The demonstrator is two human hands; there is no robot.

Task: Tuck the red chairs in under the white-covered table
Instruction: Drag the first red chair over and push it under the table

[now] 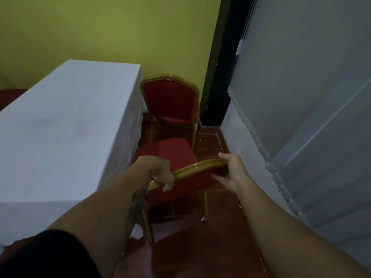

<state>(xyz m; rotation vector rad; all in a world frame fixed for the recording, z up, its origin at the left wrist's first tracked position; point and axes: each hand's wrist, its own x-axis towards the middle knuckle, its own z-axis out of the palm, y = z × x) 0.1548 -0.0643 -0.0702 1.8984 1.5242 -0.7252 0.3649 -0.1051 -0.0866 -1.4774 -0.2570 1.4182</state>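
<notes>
We hold the near red chair (168,151) by its gold top rail, left hand (160,173) and right hand (232,171) fingers clenched, steering it; seat just beside the white-covered worktop (60,127), not yet under.

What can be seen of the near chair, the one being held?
The near chair has a red padded seat and back in a glossy gold, metal-looking frame with thin legs. It stands on the reddish floor beside the table, its seat at the white cloth's edge, not tucked under. The left hand and right hand each have a grip on the back's top rail. A second chair stands beyond it.
</notes>
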